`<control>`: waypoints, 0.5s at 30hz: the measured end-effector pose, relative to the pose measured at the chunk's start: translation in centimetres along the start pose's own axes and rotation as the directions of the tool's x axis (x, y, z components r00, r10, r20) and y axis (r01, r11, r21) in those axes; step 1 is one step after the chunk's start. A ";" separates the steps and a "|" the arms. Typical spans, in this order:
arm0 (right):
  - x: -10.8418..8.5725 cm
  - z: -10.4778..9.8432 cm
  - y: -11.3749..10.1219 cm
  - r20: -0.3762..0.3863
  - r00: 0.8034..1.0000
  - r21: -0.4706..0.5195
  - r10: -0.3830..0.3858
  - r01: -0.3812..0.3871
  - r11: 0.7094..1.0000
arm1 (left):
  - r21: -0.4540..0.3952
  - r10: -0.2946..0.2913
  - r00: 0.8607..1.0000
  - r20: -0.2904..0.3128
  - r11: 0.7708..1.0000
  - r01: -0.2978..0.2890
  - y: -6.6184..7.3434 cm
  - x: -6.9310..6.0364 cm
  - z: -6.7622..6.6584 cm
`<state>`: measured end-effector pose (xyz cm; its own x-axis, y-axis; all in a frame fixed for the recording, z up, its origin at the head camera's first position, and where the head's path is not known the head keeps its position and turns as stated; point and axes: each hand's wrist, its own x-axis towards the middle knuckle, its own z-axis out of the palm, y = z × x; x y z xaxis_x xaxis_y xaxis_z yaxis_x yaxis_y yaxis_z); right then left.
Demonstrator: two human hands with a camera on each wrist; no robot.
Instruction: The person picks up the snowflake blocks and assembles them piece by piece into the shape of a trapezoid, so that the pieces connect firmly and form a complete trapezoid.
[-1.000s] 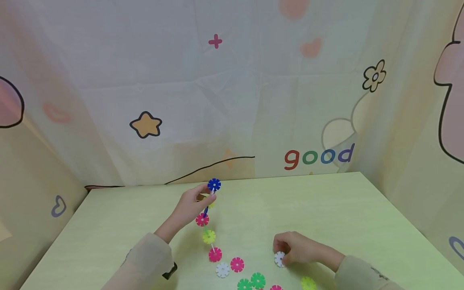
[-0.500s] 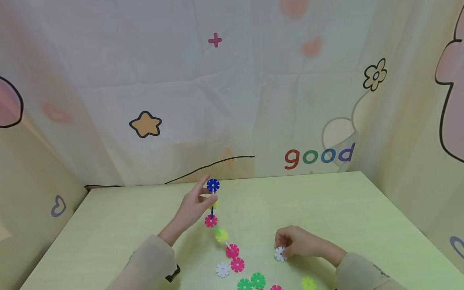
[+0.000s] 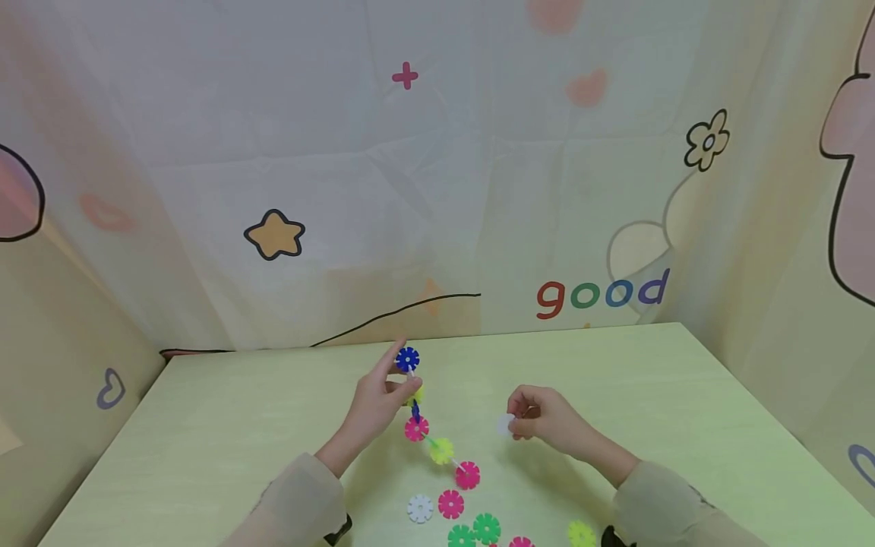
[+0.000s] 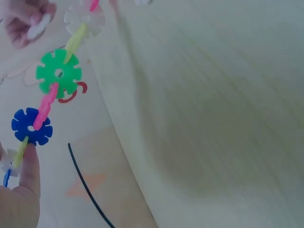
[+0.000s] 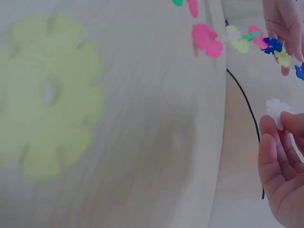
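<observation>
My left hand pinches the upper part of a chain of snowflake discs, with the thumb near a yellow one. A blue disc tops the chain, which slants down to the right to a pink disc at its lower end. In the left wrist view a finger touches a blue disc of the chain. Held off the table, a white snowflake disc is pinched between thumb and fingers of my right hand, apart from the chain. The right wrist view also shows this white disc.
Loose discs lie near the table's front: a white one, a pink one, two green ones and a yellow one. More pink shows at the bottom edge. A printed cloth hangs behind the table.
My right hand has raised the white disc and moved left and away from me. The left hand has shifted slightly right, and the chain's lower end has swung right.
</observation>
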<state>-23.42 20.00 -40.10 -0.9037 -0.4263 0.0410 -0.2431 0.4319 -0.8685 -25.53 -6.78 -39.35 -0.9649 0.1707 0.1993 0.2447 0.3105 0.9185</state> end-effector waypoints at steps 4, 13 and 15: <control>0.9 0.9 -0.8 -0.097 0.995 0.018 -0.023 0.025 1.000 | 0.021 0.003 1.000 -0.005 1.000 -0.003 -0.1 -0.2 0.7; 2.4 3.1 -2.2 -0.236 0.971 0.102 -0.046 0.072 0.992 | 0.098 0.042 0.999 -0.011 0.994 -0.041 0.2 -1.0 1.9; 2.7 3.5 -2.4 -0.255 0.966 0.110 -0.041 0.071 0.991 | 0.114 0.027 1.000 -0.013 0.993 -0.026 0.2 -1.0 2.1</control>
<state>-24.04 15.04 -39.63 -0.9528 -0.2271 0.2014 -0.2669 0.3105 -0.9123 -24.27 -4.88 -40.06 -0.9591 0.1665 0.2289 0.2785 0.4107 0.8682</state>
